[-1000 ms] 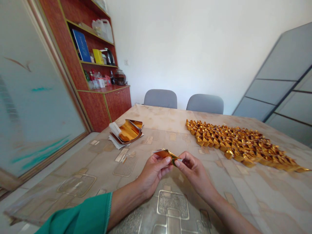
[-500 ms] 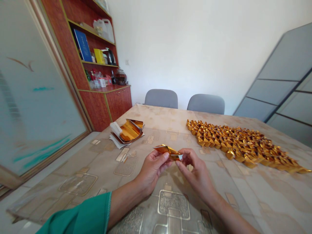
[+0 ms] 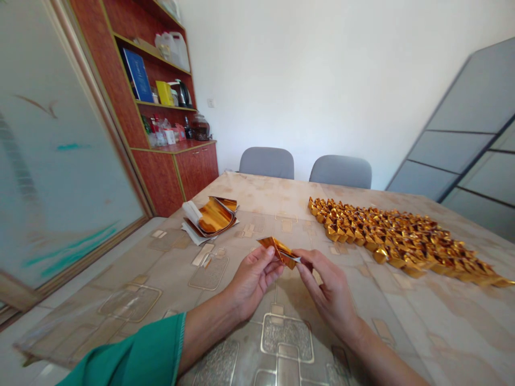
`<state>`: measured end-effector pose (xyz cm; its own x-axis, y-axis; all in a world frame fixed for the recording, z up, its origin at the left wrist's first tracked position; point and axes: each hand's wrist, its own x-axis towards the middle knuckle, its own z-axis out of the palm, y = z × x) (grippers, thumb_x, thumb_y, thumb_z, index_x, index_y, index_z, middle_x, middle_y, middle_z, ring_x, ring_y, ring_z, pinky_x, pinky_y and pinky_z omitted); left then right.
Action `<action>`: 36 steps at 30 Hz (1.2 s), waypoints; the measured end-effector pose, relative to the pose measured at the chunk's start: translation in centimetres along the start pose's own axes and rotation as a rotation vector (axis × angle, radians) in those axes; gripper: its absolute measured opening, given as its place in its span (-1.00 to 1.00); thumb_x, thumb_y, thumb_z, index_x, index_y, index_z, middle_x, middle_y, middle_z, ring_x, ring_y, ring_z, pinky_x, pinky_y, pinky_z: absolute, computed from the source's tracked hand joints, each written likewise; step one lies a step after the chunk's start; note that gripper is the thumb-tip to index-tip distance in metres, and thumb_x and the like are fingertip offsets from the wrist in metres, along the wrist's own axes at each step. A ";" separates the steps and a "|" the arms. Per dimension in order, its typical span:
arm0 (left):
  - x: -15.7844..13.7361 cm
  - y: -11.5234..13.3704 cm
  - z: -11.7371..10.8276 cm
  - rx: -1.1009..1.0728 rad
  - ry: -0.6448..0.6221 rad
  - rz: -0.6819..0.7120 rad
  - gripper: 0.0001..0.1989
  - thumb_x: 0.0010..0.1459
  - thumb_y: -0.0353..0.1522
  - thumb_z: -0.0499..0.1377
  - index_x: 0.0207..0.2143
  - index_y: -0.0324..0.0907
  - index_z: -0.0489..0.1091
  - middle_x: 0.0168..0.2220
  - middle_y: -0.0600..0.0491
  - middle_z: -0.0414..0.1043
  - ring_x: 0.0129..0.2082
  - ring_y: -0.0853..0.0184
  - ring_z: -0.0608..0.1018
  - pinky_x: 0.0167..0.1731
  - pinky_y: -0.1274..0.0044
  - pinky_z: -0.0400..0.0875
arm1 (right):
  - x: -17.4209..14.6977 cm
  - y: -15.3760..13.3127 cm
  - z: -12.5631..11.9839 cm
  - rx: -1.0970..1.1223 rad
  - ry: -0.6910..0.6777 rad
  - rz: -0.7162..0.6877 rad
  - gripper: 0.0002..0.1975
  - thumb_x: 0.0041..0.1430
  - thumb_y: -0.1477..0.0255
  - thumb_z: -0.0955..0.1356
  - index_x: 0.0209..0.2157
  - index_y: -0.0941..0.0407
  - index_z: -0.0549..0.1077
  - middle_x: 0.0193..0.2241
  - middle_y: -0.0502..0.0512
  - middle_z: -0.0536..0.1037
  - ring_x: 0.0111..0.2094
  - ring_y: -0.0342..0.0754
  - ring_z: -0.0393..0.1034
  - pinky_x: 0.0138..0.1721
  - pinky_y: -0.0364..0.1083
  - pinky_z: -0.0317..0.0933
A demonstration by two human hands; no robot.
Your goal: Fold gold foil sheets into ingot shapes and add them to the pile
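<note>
A partly folded piece of gold foil paper (image 3: pixel 286 255), with a pale inner side showing at its right end, is held above the table between both hands. My left hand (image 3: pixel 254 279) pinches its left part, thumb on the near face and fingers beneath. The thumb and fingers of my right hand (image 3: pixel 328 284) close on its right tip. To the left lies a loose stack of gold foil sheets (image 3: pixel 215 217), curled, with white backs. On the right stand many folded gold paper ingots (image 3: pixel 386 236) in packed rows.
A patterned tablecloth (image 3: pixel 169 300) covers the table. Two grey chairs (image 3: pixel 266 162) stand at the far edge. A red-brown cabinet (image 3: pixel 161 177) holding bottles and a kettle is at the back left, beside a frosted sliding door (image 3: pixel 60 161).
The foil piece has tilted, its right end now lower and its folds turned more toward me. My right hand has shifted slightly along its right tip. The stack and rows are unchanged.
</note>
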<state>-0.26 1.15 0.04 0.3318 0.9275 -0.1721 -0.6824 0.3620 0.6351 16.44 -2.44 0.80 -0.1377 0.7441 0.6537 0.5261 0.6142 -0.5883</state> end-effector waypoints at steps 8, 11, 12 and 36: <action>0.1 0.1 0.0 -0.076 -0.015 -0.066 -0.89 0.15 -0.40 0.32 -0.30 -0.24 0.45 -0.32 0.04 0.57 -0.43 0.46 0.60 -0.42 0.68 0.54 | -0.3 0.2 0.0 -0.023 0.022 -0.077 -0.72 0.31 0.57 0.27 -0.03 0.00 0.45 -0.34 0.05 0.54 -0.34 -0.07 0.44 -0.30 -0.11 0.31; 0.2 -0.1 -0.1 -0.098 0.002 -0.097 -0.90 0.15 -0.42 0.31 -0.29 -0.24 0.46 -0.33 0.03 0.57 -0.45 0.46 0.60 -0.44 0.67 0.53 | -0.2 0.0 0.0 0.043 0.028 -0.060 -0.74 0.32 0.58 0.24 -0.10 0.00 0.45 -0.33 0.03 0.54 -0.32 -0.08 0.45 -0.28 -0.12 0.31; 0.2 -0.1 -0.1 -0.097 -0.003 -0.097 -0.89 0.14 -0.42 0.32 -0.30 -0.25 0.46 -0.33 0.03 0.57 -0.45 0.46 0.59 -0.44 0.67 0.53 | -0.1 0.0 -0.1 0.062 0.014 -0.070 -0.75 0.32 0.58 0.24 -0.11 0.00 0.45 -0.33 0.03 0.54 -0.31 -0.08 0.45 -0.28 -0.12 0.32; 0.5 0.5 -0.5 0.287 0.042 0.121 -0.62 -0.19 -0.18 0.48 -0.43 -0.27 0.51 -0.49 0.10 0.48 -0.50 0.48 0.45 -0.51 0.67 0.33 | 0.9 1.5 -2.1 0.049 -0.378 -0.266 -0.77 0.35 0.41 0.31 -0.01 -0.04 0.50 -0.33 0.06 0.52 -0.30 -0.05 0.38 -0.29 -0.08 0.28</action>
<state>-0.71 1.83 -0.13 0.2279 0.9676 -0.1091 -0.5016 0.2127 0.8386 18.93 -1.42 1.47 -0.5637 0.5970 0.5708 0.3918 0.8016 -0.4516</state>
